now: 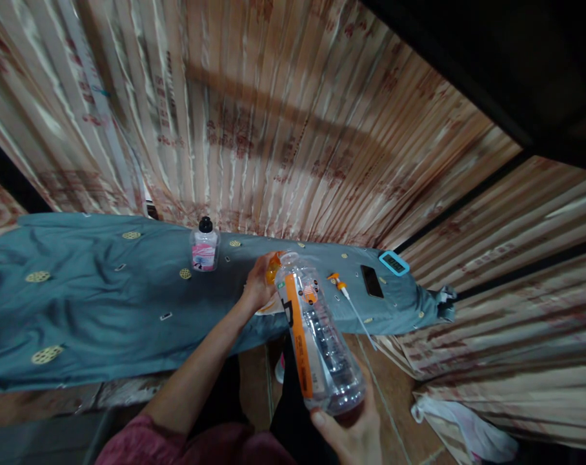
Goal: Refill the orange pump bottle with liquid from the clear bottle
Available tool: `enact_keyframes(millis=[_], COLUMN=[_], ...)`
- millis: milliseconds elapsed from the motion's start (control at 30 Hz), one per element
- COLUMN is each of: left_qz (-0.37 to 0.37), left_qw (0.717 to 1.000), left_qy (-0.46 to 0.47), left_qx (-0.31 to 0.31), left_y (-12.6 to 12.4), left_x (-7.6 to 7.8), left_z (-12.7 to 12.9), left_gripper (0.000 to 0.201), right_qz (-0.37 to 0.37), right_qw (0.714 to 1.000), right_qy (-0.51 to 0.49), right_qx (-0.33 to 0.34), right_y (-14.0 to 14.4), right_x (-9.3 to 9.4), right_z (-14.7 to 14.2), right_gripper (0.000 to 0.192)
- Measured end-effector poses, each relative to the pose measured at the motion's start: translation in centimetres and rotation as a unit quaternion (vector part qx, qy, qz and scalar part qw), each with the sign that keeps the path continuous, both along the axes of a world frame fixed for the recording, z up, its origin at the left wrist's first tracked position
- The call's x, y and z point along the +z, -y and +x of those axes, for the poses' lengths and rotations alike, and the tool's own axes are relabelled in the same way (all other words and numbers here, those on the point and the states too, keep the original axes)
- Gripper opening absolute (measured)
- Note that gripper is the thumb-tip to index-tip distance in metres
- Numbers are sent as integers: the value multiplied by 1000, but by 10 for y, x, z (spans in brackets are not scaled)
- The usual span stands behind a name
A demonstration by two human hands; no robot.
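The fingers of the right hand (348, 429) wrap the base of a clear plastic bottle (317, 329), gripping it from below, while the fingers of the left hand (259, 284) close on its orange cap (273, 266). The bottle is held in the air at the near edge of the bench (104, 310). Its long axis runs from about five o'clock at the base to eleven o'clock at the neck, so the capped end points away from the person and slightly left. An orange label strip runs lengthwise along its side. The bottle looks see-through along its whole length; whether any liquid is in it I cannot tell.

The bench carries a blue-grey patterned cloth. At ten o'clock from the bottle's cap, well apart, stands a small upright bottle (204, 248) with a black cap and a pink label, its clear upper part showing no contents. At three o'clock from the cap lie a small orange-tipped tool (344, 290), a dark phone (371, 281) and a blue-framed device (394, 263).
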State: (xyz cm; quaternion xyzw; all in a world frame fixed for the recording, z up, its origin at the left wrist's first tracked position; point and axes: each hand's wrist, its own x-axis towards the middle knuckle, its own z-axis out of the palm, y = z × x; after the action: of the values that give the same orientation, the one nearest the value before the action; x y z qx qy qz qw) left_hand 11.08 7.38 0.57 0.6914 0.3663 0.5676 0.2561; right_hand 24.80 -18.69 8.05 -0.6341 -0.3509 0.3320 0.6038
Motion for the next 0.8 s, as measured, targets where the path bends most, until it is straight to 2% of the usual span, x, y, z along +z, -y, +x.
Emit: enact_keyframes(millis=[367, 800], left_qz=[0, -18], left_qw=[1000, 1000], left_qy=[-5, -6], left_qx=[-3, -1], left_y=[-1, 0], left_x=[-1, -1], left_z=[0, 0], left_gripper=[52, 56], right_qz=[11, -6], right_qw=[1000, 1000], right_qy=[-12, 11], right_qx=[-6, -1], right_y=[0, 1], right_x=[1, -1], right_z=[-2, 1], right_gripper=[87, 92])
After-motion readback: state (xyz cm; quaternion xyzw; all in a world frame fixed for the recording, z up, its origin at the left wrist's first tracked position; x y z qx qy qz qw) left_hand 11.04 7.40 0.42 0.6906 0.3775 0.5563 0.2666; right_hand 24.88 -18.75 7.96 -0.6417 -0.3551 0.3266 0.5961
